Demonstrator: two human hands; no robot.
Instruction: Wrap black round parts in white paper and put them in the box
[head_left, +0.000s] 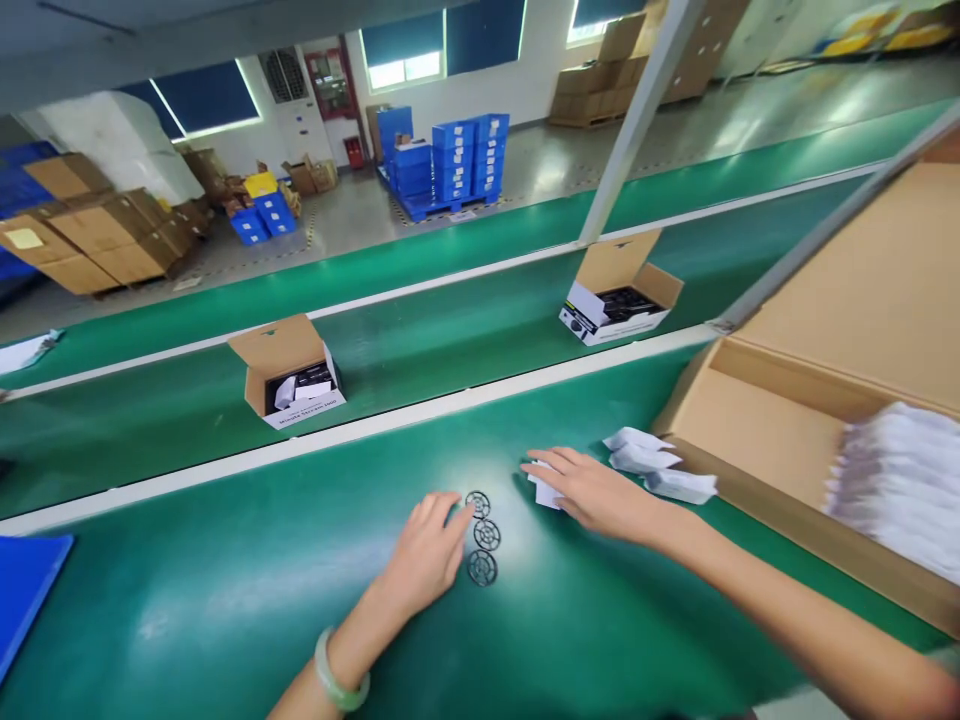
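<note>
Three black spoked plastic discs lie in a short row on the green work surface. My left hand, with a pale green bangle on its wrist, is beside the farthest disc. Its fingers are loosely bent, and a gap shows between thumb and forefinger; the thumb tip overlaps that disc's edge in view. To the right of the discs, my right hand is closed over a folded white paper piece, partly hidden by the fingers. Several white paper-wrapped packets sit just beyond my right wrist.
A large cardboard box holding rows of white packets stands at right. Two open printed cartons, one left and one right, are on the green belt beyond a pale rail. A blue tray lies at left.
</note>
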